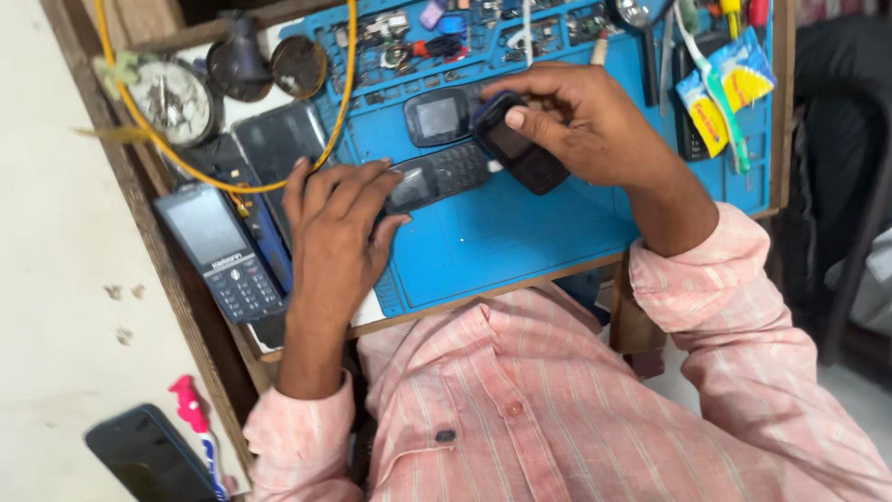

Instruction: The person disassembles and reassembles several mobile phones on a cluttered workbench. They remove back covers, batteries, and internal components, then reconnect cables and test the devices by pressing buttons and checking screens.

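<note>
While the left hand (336, 228) lies flat over the near-left end of a black keypad phone (444, 175) on the blue mat (520, 237), pinning it with spread fingers, the right hand (581, 121) holds a second dark handset (522, 149) just above the mat. Its thumb lies across the upper face and its fingers curl round the far edge. The two phones sit close together and seem almost to meet at the middle of the mat. A small dark front shell with a grey screen (437, 116) lies just beyond them.

By my reading, the step in hand is working on the held handset, either inspecting it or prising at its casing, with the other phone kept steady beside it. I cannot tell whether the cover is already loose.

A further move on it would call for a firm pinch at the edges and a clear patch of mat, since the far strip is crowded with small parts and tools (437, 33).

On the worktop (200, 307) to the left lie another keypad phone (223, 253), a looping yellow cable (214, 172) and a dark glass panel (279, 139). A smartphone (149, 457) lies well apart on the near left, and packeted brushes (725, 88) are on the far right.
</note>
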